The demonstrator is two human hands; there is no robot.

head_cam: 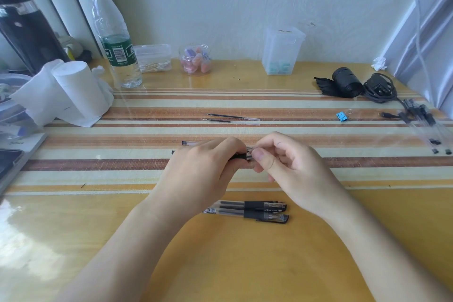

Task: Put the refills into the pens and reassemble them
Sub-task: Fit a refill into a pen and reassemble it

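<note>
Seemingly mid-assembly in the head view, the left hand (206,162) is curled round the barrel of a pen (239,156) held low over the striped mat (343,162), steadying it so the right hand (282,162) can pinch the clear tip piece (249,152) between thumb and forefinger, probably to twist it home over a refill inside, though fingers hide the joint. Two loose refills (231,117) lie side by side farther back, within reach for later barrels; two capped pens (255,211) rest parallel near the body, apparently set aside as finished, apart from the unfinished parts.
</note>
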